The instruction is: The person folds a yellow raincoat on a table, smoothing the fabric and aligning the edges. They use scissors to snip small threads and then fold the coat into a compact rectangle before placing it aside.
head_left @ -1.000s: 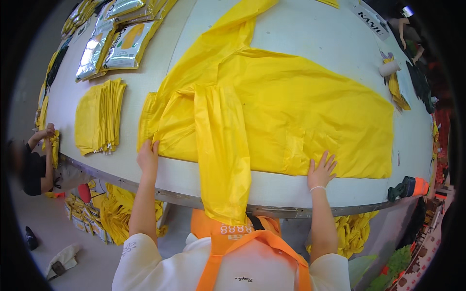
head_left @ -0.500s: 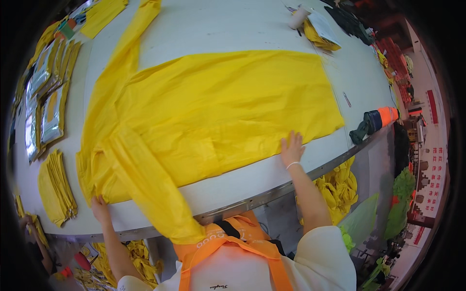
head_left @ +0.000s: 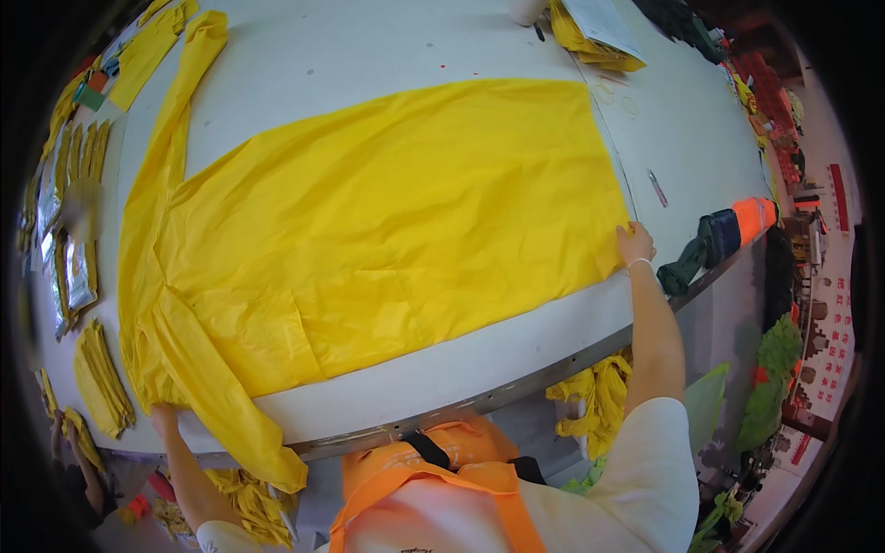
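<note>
A long yellow raincoat [head_left: 396, 221] lies spread over the pale tabletop, its hem to the right and its collar end to the left. One sleeve stretches toward the far left; the other hangs over the near table edge. My right hand [head_left: 636, 243] is closed at the near hem corner, fingers and thumb pinching the fabric. At the collar end, near the left table edge, my left hand [head_left: 164, 419] grips the coat's border, its fingertips partly hidden by the cloth. Folds and a pocket flap show along the coat's near half.
Silver-and-yellow packets [head_left: 81, 272] and a folded yellow stack [head_left: 101, 378] lie at the left. To the right are a pen [head_left: 657, 188] and a dark green and orange bundle [head_left: 724, 241]. Papers [head_left: 604, 32] sit at the back. Yellow cloth [head_left: 595, 401] hangs below the table edge.
My right hand has moved right from the coat's near edge to the hem corner and closed on it. The coat lies smoother, and the near sleeve has shifted left with my left hand.
</note>
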{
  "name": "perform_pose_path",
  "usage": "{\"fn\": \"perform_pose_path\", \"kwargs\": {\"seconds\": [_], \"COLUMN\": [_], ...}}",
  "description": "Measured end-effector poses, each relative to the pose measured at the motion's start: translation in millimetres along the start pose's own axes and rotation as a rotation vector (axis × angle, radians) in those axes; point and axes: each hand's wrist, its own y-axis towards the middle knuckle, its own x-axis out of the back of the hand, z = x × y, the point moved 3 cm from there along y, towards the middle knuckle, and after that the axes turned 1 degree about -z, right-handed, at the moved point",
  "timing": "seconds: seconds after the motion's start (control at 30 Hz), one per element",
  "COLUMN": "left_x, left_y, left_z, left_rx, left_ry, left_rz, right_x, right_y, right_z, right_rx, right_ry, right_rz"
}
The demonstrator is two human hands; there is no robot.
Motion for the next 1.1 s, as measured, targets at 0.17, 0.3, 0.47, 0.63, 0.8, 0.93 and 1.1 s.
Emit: {"fn": "perform_pose_path", "kwargs": {"seconds": [0.17, 0.3, 0.47, 0.63, 0.8, 0.93, 1.1], "left_x": [-8.8, -31.6, -50.5, -31.6, 0.5, 14.9, 43.2], "left_y": [0.4, 11.4, 54.8, 29.3, -20.2, -33.4, -36.3], "left_z": [-5.0, -1.4, 87.0, 41.6, 31.7, 7.5, -9.7], "left_rx": [0.017, -0.064, -0.242, -0.114, -0.024, -0.091, -0.457], "left_ry": [-0.034, 0.024, -0.098, -0.035, -0.082, -0.198, -0.113], "left_rz": [0.038, 0.025, -0.12, -0.267, -0.179, -0.148, -0.362], "right_x": [-24.2, -25.1, -37.4, -69.4, -14.5, -33.6, -50.3], "right_y": [24.3, 25.9, 45.3, 58.3, -37.6, -110.5, -418.7], "right_z": [-37.1, -50.9, -79.8, -170.1, -39.1, 28.1, 194.1], "right_rx": [0.031, 0.126, 0.05, 0.229, -0.149, 0.654, 0.716], "right_ry": [0.092, 0.171, 0.985, 0.224, -0.155, 0.428, 0.57], "right_rz": [0.104, 0.049, 0.372, 0.064, -0.27, -0.234, 1.258]}}
